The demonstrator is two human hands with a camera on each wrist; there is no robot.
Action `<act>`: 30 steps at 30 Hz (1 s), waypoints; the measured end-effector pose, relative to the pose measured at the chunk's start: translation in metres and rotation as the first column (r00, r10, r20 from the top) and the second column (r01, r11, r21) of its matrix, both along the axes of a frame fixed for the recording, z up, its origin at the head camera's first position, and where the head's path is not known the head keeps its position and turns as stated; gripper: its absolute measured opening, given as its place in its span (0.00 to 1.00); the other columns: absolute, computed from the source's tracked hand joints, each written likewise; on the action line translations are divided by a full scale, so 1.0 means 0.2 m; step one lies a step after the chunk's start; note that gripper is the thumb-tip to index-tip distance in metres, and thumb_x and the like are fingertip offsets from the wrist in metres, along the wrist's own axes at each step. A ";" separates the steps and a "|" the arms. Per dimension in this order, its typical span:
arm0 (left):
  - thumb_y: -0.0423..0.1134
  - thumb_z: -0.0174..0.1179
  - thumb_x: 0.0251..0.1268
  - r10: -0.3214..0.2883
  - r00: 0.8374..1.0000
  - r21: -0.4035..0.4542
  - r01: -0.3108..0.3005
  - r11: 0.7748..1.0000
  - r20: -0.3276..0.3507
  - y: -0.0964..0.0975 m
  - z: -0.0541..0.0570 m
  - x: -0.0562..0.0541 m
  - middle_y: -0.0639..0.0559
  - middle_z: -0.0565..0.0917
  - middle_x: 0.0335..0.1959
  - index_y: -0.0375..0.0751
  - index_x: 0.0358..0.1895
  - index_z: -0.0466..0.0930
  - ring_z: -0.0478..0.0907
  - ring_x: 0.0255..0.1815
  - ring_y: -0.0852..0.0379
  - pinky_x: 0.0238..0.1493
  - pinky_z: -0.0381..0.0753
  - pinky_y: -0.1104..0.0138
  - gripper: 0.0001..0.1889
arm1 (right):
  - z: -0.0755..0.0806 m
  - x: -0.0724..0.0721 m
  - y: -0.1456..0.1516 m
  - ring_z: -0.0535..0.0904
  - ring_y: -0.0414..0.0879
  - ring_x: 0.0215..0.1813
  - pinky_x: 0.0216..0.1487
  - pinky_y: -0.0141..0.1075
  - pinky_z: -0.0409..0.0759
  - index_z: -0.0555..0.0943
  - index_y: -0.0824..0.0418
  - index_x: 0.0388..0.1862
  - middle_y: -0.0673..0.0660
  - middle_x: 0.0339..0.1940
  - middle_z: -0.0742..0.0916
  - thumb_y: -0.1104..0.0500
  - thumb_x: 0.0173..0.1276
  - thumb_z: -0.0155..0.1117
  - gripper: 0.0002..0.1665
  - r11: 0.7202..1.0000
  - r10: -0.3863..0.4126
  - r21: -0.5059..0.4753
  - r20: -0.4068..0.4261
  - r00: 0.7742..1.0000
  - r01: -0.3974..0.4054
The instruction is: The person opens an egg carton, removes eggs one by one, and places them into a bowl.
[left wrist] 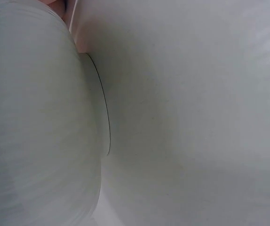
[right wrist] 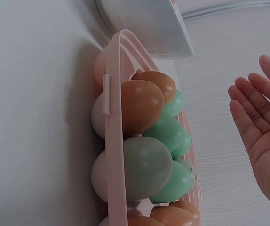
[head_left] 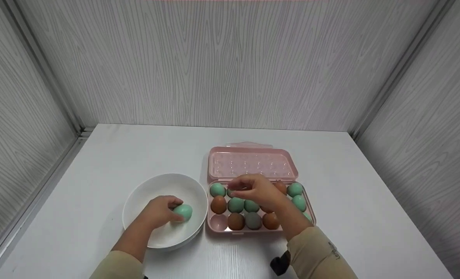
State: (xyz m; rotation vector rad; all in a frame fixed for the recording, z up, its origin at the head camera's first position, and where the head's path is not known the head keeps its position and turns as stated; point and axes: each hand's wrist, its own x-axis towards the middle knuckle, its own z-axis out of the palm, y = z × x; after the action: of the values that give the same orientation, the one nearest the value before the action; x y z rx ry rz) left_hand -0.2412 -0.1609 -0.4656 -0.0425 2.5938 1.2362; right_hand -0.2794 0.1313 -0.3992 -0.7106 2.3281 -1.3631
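Observation:
In the head view my left hand (head_left: 158, 211) pinches a green egg (head_left: 184, 212) between thumb and fingers, inside the white bowl (head_left: 137, 193). My right hand (head_left: 255, 189) hovers over the back rows of the pink egg carton (head_left: 226, 231), fingers loosely bent, holding nothing. Green, brown and grey eggs sit in the carton's cups; the hand and forearm hide some. Pink plastic shows in the front-left cup (head_left: 218, 222). In the right wrist view, the right hand (right wrist: 266, 127) has its fingers extended beside the carton, and a grey egg (right wrist: 146, 168) sits near the front edge.
The carton's lid (head_left: 253, 164) lies folded back behind it. Bowl and carton stand side by side on a white table (head_left: 369, 217), with grey wood-grain panels (head_left: 222, 69) behind and at both sides. Pale surfaces fill the left wrist view.

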 end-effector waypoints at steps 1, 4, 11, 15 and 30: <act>0.37 0.71 0.43 0.003 1.000 0.011 -0.003 1.000 -0.003 0.00 0.00 0.00 0.48 0.80 0.48 0.39 0.51 0.77 0.73 0.54 0.49 0.58 0.69 0.55 0.26 | -0.02 -0.01 0.01 0.77 0.43 0.50 0.55 0.37 0.75 0.81 0.52 0.47 0.49 0.45 0.84 0.57 0.60 0.65 0.15 1.000 -0.002 0.003 -0.004 1.000 0.002; 0.37 0.71 0.44 0.012 1.000 0.051 -0.011 0.999 -0.016 0.00 0.01 0.00 0.46 0.80 0.49 0.38 0.52 0.77 0.73 0.55 0.48 0.59 0.68 0.55 0.26 | -0.05 -0.03 0.02 0.78 0.42 0.50 0.55 0.37 0.75 0.81 0.50 0.47 0.48 0.45 0.84 0.57 0.60 0.65 0.15 1.000 0.000 -0.001 -0.021 1.000 0.000; 0.39 0.67 0.50 0.030 0.997 0.118 -0.021 0.993 -0.069 -0.02 0.05 0.00 0.43 0.77 0.54 0.36 0.55 0.74 0.71 0.59 0.47 0.60 0.69 0.55 0.26 | -0.06 -0.04 0.03 0.79 0.42 0.49 0.53 0.36 0.76 0.81 0.54 0.48 0.48 0.44 0.84 0.53 0.59 0.66 0.17 1.000 0.002 -0.016 -0.034 0.999 -0.003; 0.39 0.67 0.52 0.037 0.996 0.124 -0.028 0.992 -0.076 -0.02 0.09 -0.01 0.44 0.75 0.56 0.37 0.57 0.72 0.69 0.61 0.47 0.61 0.68 0.56 0.27 | -0.04 -0.03 0.03 0.78 0.43 0.49 0.53 0.36 0.76 0.81 0.57 0.49 0.50 0.45 0.84 0.55 0.60 0.65 0.18 1.000 -0.006 -0.010 -0.021 1.000 0.006; 0.41 0.67 0.52 0.034 0.989 0.249 0.002 0.969 -0.142 0.09 0.25 -0.05 0.49 0.74 0.58 0.43 0.60 0.70 0.70 0.61 0.53 0.60 0.69 0.62 0.29 | -0.10 -0.08 0.05 0.78 0.47 0.52 0.54 0.37 0.76 0.81 0.53 0.48 0.54 0.48 0.83 0.53 0.57 0.68 0.18 0.992 -0.100 -0.072 -0.014 0.995 0.099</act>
State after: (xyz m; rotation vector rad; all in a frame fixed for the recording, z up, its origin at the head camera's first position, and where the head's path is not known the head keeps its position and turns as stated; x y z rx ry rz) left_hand -0.2503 -0.1423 -0.4157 0.0777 2.5381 1.6167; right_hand -0.2953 0.1406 -0.4197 -0.6368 2.3680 -1.4950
